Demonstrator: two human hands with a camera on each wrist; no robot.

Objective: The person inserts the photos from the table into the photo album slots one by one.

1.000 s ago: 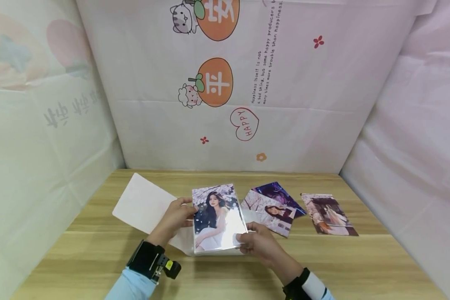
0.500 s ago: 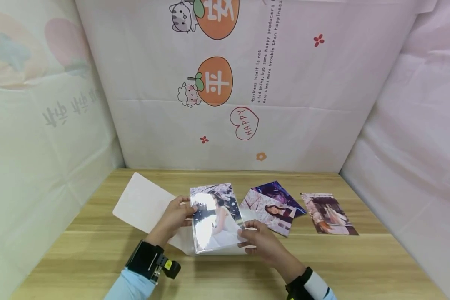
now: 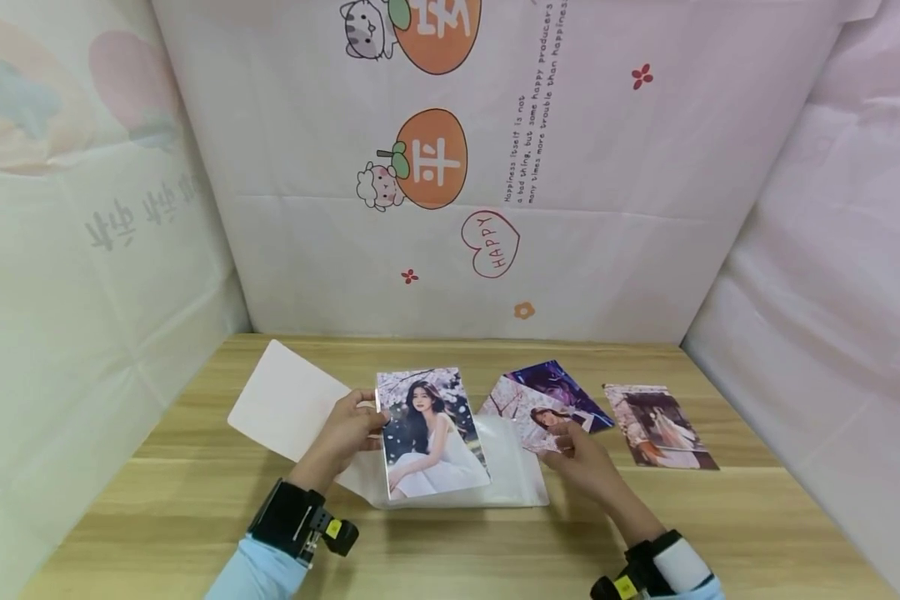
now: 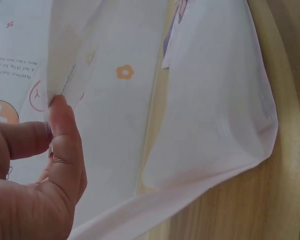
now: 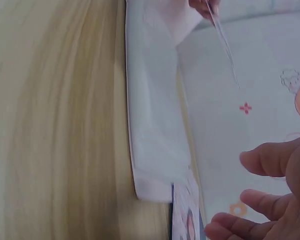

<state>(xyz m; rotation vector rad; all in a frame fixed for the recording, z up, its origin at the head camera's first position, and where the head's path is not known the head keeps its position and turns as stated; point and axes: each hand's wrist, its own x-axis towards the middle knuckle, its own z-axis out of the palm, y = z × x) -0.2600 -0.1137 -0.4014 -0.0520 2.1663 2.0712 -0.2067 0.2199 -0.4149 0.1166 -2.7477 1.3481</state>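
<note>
My left hand [image 3: 349, 432] pinches the left edge of a glossy photo card [image 3: 431, 442] showing a long-haired figure in a white dress. In the left wrist view, the thumb and fingers [image 4: 65, 135] close on its thin edge. Below the card lies an opened white booklet with clear pages [image 3: 513, 467], like a small photo album, its white cover [image 3: 285, 404] folded out to the left. My right hand [image 3: 581, 458] is over a blossom photo [image 3: 521, 408] on the right, partly covering it. Thumb and fingers [image 5: 265, 202] stand apart with nothing between them in the right wrist view.
A purple-blue picture [image 3: 558, 387] lies partly under the blossom photo. Farther right is another photo [image 3: 660, 425], flat on the wooden table [image 3: 720, 533]. A printed cloth [image 3: 592, 250] walls off the back, with similar cloth on both sides.
My right hand has let go of the photo card's lower right corner and moved right, over the blossom photo. The left hand keeps holding the card, which has shifted slightly left.
</note>
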